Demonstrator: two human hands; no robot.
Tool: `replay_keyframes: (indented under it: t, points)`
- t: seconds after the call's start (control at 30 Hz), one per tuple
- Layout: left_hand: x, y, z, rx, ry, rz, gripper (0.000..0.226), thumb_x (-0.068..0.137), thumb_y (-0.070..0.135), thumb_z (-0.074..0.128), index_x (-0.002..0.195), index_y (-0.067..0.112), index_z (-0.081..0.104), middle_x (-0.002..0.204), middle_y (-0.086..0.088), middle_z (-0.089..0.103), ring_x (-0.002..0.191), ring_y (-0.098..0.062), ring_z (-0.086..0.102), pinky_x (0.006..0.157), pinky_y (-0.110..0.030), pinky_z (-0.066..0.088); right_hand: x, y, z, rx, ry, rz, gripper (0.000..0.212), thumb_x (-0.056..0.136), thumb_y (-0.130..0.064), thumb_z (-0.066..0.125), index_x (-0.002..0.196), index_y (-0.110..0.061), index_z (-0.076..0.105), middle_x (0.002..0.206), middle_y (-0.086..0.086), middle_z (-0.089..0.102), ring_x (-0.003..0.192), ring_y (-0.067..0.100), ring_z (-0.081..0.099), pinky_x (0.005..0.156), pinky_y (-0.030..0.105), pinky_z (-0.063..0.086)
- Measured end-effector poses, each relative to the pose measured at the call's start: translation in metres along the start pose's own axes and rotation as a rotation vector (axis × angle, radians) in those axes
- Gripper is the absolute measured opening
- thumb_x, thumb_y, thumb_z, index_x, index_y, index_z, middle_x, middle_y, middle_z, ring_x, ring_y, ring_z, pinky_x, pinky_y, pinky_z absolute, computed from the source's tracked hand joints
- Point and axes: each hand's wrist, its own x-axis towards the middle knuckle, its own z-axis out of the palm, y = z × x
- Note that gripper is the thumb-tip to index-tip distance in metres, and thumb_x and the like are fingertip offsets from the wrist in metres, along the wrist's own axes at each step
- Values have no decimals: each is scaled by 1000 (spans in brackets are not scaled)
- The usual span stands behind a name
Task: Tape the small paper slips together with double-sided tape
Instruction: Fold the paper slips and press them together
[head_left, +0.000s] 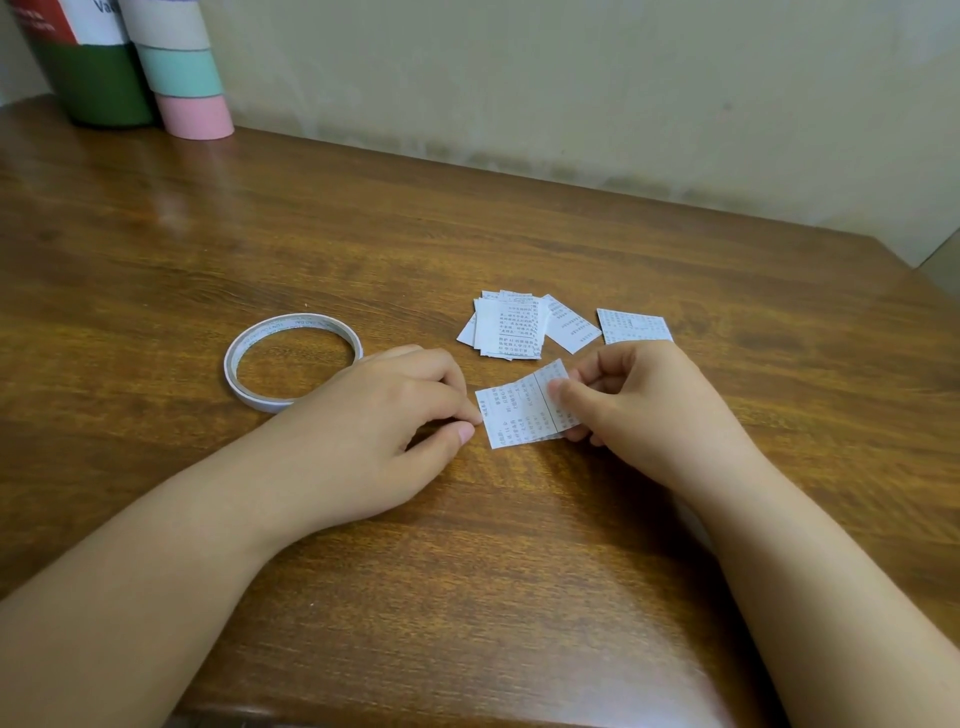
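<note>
Two small printed paper slips (522, 408) overlap just above the wooden table, one laid on the other. My right hand (639, 405) pinches their right end between thumb and fingers. My left hand (384, 415) rests on the table with its thumb and forefinger tips at the slips' left edge; whether it grips them I cannot tell. A loose pile of several more slips (511, 325) lies just behind, with a single slip (634, 326) to its right. A roll of white double-sided tape (293, 358) lies flat left of my left hand.
The wooden table (363, 234) runs to a wall at the back. In the far left corner stand a green and white cylinder (88, 62) and a pink, mint and white tube (184, 67). The table's right edge falls away at the far right.
</note>
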Motion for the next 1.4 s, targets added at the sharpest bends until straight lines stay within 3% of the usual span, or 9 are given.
replay_keyframes:
  t: [0.43, 0.7, 1.0, 1.23, 1.4]
  points:
    - [0, 0, 0, 1, 7, 2, 40, 85, 40, 39, 95, 22, 73, 90, 14, 59, 87, 2, 46, 83, -4, 31, 0, 0, 0, -14, -3, 1, 14, 84, -21, 63, 70, -19, 63, 56, -6, 68, 47, 1, 59, 51, 16, 46]
    - [0, -1, 1, 11, 9, 5, 39, 85, 40, 39, 94, 21, 73, 90, 13, 59, 86, 0, 46, 83, -6, 32, 1, 1, 0, 3, -3, -4, 14, 85, -23, 64, 72, -18, 65, 55, -5, 68, 45, 0, 59, 44, 8, 40]
    - [0, -1, 1, 15, 2, 9, 39, 86, 39, 40, 94, 21, 72, 89, 13, 58, 86, 1, 46, 82, -5, 31, 3, 1, 0, -9, -9, -5, 16, 86, -24, 65, 71, -19, 64, 55, -6, 68, 44, 0, 59, 46, 10, 43]
    - [1, 0, 1, 11, 0, 10, 39, 87, 39, 38, 100, 22, 70, 90, 12, 57, 87, 1, 46, 83, -3, 30, 3, 1, -1, -13, -19, 3, 18, 86, -25, 65, 69, -20, 63, 54, -7, 68, 45, -1, 58, 50, 15, 44]
    - [0, -3, 3, 12, -24, -9, 44, 86, 44, 35, 110, 28, 69, 93, 16, 52, 89, 4, 43, 80, -4, 31, 3, 1, 0, -19, -16, 3, 16, 86, -25, 64, 70, -20, 65, 55, -7, 68, 46, 0, 59, 47, 10, 45]
